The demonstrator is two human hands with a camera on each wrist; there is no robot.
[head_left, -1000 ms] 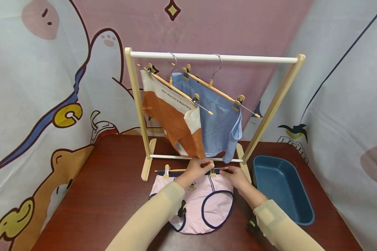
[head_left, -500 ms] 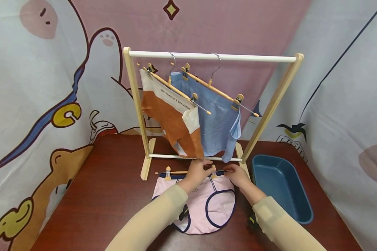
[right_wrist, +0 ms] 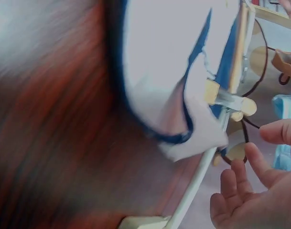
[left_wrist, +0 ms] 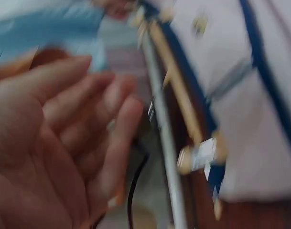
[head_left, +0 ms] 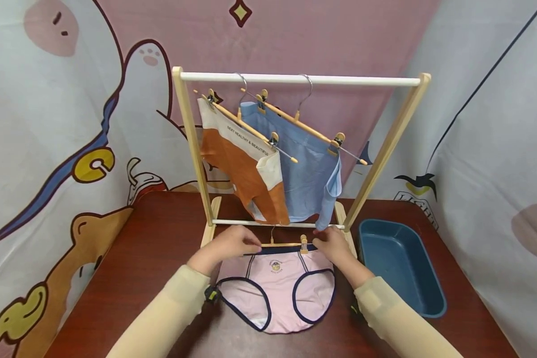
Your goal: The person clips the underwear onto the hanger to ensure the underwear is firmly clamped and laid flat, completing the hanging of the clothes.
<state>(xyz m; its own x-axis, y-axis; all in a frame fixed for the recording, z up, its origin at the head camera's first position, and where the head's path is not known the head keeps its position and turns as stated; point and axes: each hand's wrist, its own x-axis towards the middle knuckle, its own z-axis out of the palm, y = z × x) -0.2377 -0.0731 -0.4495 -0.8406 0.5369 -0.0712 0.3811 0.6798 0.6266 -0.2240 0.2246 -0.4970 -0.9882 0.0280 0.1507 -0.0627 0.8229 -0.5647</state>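
Observation:
Pink underpants (head_left: 279, 298) with navy trim lie on the table, their waistband clipped to a wooden clip hanger (head_left: 284, 244). My left hand (head_left: 232, 243) is over the hanger's left end, hiding that clip in the head view. In the left wrist view, the clip (left_wrist: 202, 155) grips the waistband, apart from my loosely bent fingers (left_wrist: 119, 143). My right hand (head_left: 335, 246) is at the waistband's right end, beside the right clip (head_left: 304, 243). Its relaxed fingers (right_wrist: 255, 164) hold nothing in the right wrist view.
Behind stands a wooden rack (head_left: 378, 154) with a white rail (head_left: 340, 79). Orange-and-white underpants (head_left: 232, 149) and light blue underpants (head_left: 304, 174) hang from it on clip hangers. A blue basin (head_left: 402, 268) sits at right on the brown table (head_left: 130, 278).
My left hand has left the right clip and moved left to the hanger's other end. My right hand has shifted slightly and stays near the right end.

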